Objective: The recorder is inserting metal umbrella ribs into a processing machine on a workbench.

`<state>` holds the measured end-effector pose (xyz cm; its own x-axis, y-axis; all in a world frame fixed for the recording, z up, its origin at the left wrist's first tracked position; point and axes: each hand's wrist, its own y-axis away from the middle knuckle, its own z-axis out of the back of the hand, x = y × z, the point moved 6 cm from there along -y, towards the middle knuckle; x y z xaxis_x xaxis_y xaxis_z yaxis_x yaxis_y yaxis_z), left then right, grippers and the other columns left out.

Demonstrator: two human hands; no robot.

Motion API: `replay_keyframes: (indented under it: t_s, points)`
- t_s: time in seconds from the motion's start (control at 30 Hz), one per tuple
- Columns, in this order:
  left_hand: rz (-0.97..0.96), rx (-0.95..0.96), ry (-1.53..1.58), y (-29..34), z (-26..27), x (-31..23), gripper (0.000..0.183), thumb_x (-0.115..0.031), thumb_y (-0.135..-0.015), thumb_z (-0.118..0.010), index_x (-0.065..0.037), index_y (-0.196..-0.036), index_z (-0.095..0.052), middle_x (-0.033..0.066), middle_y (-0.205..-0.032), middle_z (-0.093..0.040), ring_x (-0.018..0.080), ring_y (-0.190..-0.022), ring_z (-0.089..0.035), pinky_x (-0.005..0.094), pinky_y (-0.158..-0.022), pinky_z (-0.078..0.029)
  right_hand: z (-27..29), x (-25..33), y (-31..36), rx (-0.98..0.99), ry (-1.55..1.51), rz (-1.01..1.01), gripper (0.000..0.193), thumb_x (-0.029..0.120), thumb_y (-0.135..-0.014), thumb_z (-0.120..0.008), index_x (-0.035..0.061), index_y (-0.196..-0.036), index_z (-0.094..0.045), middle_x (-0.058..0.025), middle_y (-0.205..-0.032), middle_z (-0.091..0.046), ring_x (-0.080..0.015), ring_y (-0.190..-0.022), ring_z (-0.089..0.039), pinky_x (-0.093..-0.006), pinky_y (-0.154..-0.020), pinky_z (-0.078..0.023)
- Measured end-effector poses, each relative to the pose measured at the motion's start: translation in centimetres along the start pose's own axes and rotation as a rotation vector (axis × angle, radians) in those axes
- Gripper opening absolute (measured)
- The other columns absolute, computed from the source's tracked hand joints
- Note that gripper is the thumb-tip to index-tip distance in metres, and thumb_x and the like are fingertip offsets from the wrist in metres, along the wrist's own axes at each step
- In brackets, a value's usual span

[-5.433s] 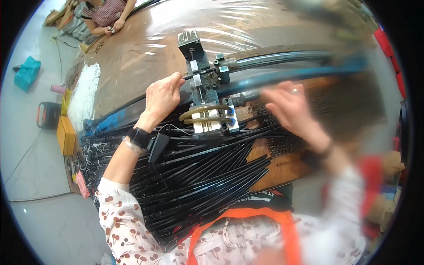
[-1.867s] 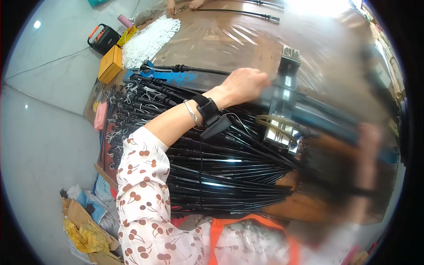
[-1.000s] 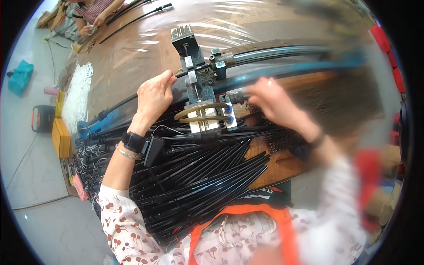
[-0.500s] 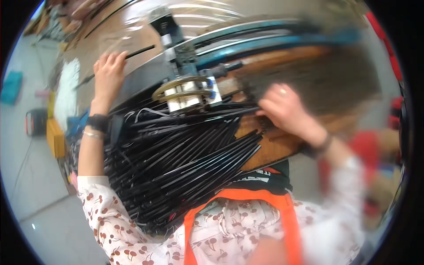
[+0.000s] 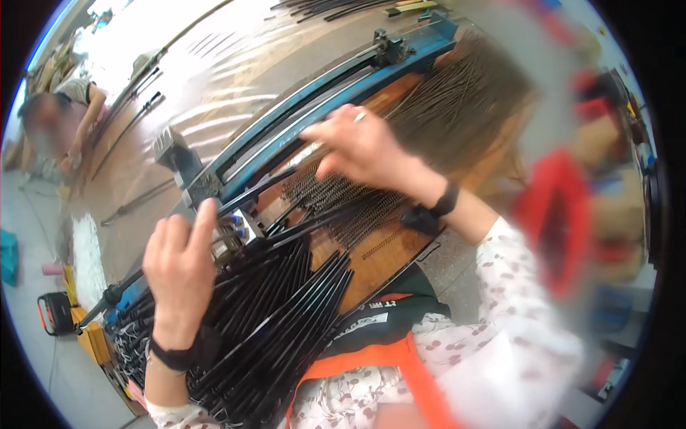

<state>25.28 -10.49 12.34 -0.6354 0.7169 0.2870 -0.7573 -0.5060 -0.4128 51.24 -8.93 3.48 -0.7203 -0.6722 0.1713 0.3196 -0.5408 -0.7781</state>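
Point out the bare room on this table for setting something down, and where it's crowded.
The widest bare patch is the plastic-covered tabletop between the blue rail and the long dark rods farther left. A small bare wood strip separates the heaped black rods from the coiled springs. Those two heaps are crowded.

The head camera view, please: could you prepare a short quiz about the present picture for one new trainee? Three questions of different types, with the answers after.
1. Multiple choice. What is the main colour of the long rail frame?
A) Red
B) Blue
C) Yellow

2. True or false: the large bundle of black rods in the lower part of the picture lies nearer to the person's left hand than to the right hand.

3. Short answer. On which hand can a ring be seen?

Key: 1. B. 2. True. 3. The right hand.
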Motion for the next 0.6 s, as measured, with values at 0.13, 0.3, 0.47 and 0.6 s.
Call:
replay_keyframes:
  t_s: [0.13, 0.3, 0.47, 0.6]
  points:
    - [0.025, 0.020, -0.011, -0.8, -0.6, 0.7, 0.037, -0.008, -0.084, -0.070, -0.016, -0.121, -0.070, 0.0052, -0.070, -0.044, 0.0212, -0.064, -0.051, 0.0365, -0.059, -0.042, 0.4, 0.7, -0.3, -0.026, 0.006, -0.039, 0.025, 0.006, -0.091, -0.066, 0.0078, -0.116, -0.069, -0.0065, -0.081, -0.070, -0.0200, -0.067, -0.067, -0.0324, -0.057, -0.055]
    - [0.025, 0.075, -0.065, -0.3, 0.2, 2.1, 0.035, -0.007, -0.084, -0.068, -0.012, -0.118, -0.070, 0.0067, -0.072, -0.048, 0.0255, -0.066, -0.052, 0.0388, -0.059, -0.041, -0.7, 0.1, -1.7, -0.048, -0.187, 0.034, 0.050, 0.024, -0.086, -0.075, 0.0110, -0.132, -0.060, -0.0036, -0.067, -0.060, -0.0167, -0.059, -0.059, -0.0299, -0.053, -0.050]
    - [-0.017, 0.075, 0.174, -0.9, 0.1, -0.1, 0.031, 0.002, -0.080, -0.067, -0.003, -0.111, -0.067, 0.0103, -0.079, -0.055, 0.0283, -0.073, -0.057, 0.0395, -0.063, -0.047, -3.2, 4.8, -3.1, -0.165, -0.201, 0.064, 0.040, 0.023, -0.089, -0.073, 0.0079, -0.126, -0.065, -0.0030, -0.070, -0.061, -0.0144, -0.056, -0.059, -0.0291, -0.046, -0.047]
    - [0.107, 0.045, 0.107, 1.1, 0.8, 3.1, 0.033, 0.003, -0.080, -0.065, -0.004, -0.112, -0.067, 0.0101, -0.079, -0.055, 0.0288, -0.072, -0.057, 0.0404, -0.061, -0.048, -1.9, 1.3, -3.2, -0.143, -0.167, 0.050, 0.043, 0.032, -0.094, -0.068, 0.0087, -0.129, -0.065, 0.0003, -0.062, -0.056, -0.0095, -0.052, -0.053, -0.0258, -0.043, -0.045]
